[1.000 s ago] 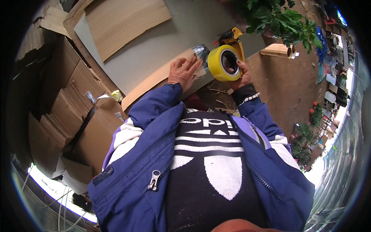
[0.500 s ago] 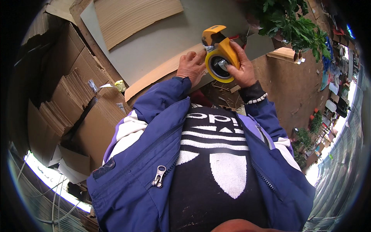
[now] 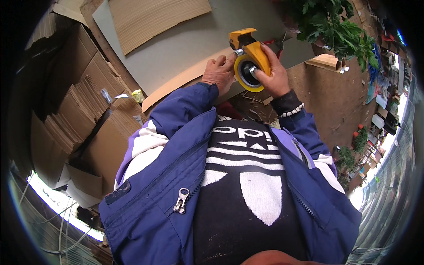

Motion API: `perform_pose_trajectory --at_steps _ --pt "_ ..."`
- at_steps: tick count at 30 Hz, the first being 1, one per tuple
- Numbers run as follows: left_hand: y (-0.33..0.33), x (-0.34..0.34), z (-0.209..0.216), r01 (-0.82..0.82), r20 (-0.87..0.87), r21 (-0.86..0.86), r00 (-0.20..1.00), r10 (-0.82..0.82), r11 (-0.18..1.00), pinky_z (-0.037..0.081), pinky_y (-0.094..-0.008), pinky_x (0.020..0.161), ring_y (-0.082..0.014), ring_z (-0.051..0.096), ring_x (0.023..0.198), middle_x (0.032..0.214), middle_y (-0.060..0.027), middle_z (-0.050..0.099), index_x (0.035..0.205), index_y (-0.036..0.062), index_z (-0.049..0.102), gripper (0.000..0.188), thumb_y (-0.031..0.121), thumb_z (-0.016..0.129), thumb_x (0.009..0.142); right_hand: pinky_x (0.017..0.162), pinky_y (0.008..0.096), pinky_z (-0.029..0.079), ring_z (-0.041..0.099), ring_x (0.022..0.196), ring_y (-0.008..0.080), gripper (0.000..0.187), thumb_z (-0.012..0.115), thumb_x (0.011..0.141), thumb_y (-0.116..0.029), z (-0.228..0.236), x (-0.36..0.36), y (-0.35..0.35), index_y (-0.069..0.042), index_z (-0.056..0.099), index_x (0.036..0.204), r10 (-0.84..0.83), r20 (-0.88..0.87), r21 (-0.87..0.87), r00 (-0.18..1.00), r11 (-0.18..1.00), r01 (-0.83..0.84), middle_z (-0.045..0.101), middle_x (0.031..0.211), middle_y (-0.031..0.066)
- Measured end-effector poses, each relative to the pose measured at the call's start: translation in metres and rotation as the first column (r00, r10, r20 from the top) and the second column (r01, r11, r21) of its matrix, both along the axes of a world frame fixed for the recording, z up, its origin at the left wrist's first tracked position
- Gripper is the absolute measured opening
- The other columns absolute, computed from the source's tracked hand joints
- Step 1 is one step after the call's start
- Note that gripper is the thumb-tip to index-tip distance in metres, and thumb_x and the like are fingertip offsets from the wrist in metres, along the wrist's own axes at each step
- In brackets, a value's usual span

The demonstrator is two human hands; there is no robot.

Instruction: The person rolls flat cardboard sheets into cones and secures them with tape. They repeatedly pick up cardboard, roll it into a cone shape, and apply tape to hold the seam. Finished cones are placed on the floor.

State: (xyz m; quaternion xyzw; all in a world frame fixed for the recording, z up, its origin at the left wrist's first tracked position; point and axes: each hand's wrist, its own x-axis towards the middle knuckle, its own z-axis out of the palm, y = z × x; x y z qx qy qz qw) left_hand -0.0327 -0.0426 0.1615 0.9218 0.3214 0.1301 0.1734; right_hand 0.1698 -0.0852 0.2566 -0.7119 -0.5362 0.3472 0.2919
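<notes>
My right hand (image 3: 274, 75) is wrapped around a yellow tape dispenser (image 3: 261, 56) fitted with a roll of tape (image 3: 240, 78). The dispenser's front end is raised beside the fingers of my left hand (image 3: 219, 72). With its fingers bent, my left hand rests over the right end of a long, light-brown cardboard strip (image 3: 176, 86) and appears to grip it. The strip lies along the near edge of a grey tabletop (image 3: 176, 56). Whether any tape is stuck to the strip is hidden by my left hand and the dispenser.
A corrugated cardboard sheet (image 3: 159, 22) lies farther back on the tabletop. Folded cardboard (image 3: 77, 106) is stacked at the left, with a small pale-yellow object (image 3: 138, 96) beside it. A leafy plant (image 3: 331, 31) overhangs the right side. Wood scraps (image 3: 267, 101) litter the brown floor (image 3: 320, 99).
My right hand and the tape dispenser have shifted slightly left, toward my left hand. My left hand stays almost in place on the strip.
</notes>
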Motion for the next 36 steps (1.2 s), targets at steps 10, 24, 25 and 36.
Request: perform_pose_trajectory --at_steps 10,24,25,36 --pt "0.013 0.006 0.011 -0.034 -0.222 -0.136 0.975 0.003 0.99 0.045 -0.0391 0.091 -0.0203 0.051 0.117 0.128 0.0025 0.059 0.131 0.0165 0.062 0.06 0.029 0.075 0.073 0.108 0.0411 0.045 0.057 0.127 0.0371 0.078 0.069 0.076 -0.019 -0.022 -0.016 -0.057 -0.01 0.042 0.149 -0.07 -0.04 -0.029 0.997 0.997 0.069 0.056 0.139 0.0215" --pt "0.009 0.002 0.008 0.115 -0.121 -0.15 0.984 -0.133 0.982 0.045 -0.0433 0.095 -0.0265 0.049 0.12 0.138 -0.0038 0.05 0.129 0.0265 0.064 0.058 0.03 0.078 0.073 0.101 0.0296 0.05 0.062 0.111 0.016 0.062 0.06 0.084 -0.008 0.039 0.076 0.005 0.003 0.049 0.143 -0.211 -0.539 -0.669 0.815 0.695 -0.263 0.062 0.13 0.0111" --pt "0.009 0.002 0.008 0.122 -0.111 -0.122 0.985 -0.135 0.985 0.045 -0.0431 0.094 -0.0262 0.049 0.119 0.137 -0.0034 0.05 0.133 0.0285 0.061 0.061 0.03 0.077 0.074 0.099 0.0295 0.051 0.064 0.108 0.0161 0.06 0.06 0.084 -0.008 0.041 0.086 0.013 0.003 0.049 0.143 -0.246 -0.54 -0.706 0.805 0.654 -0.273 0.063 0.127 0.0119" --pt "0.016 -0.002 0.007 0.058 -0.059 -0.181 0.996 -0.07 0.982 0.042 -0.0442 0.099 -0.0278 0.05 0.124 0.142 -0.0052 0.051 0.15 0.0234 0.044 0.084 0.028 0.079 0.073 0.063 0.0312 0.06 0.069 0.069 0.0216 0.024 0.063 0.088 -0.011 0.052 0.121 -0.051 0.003 0.062 0.106 -0.857 -0.449 -0.893 0.252 0.441 -0.089 0.07 0.087 0.0164"
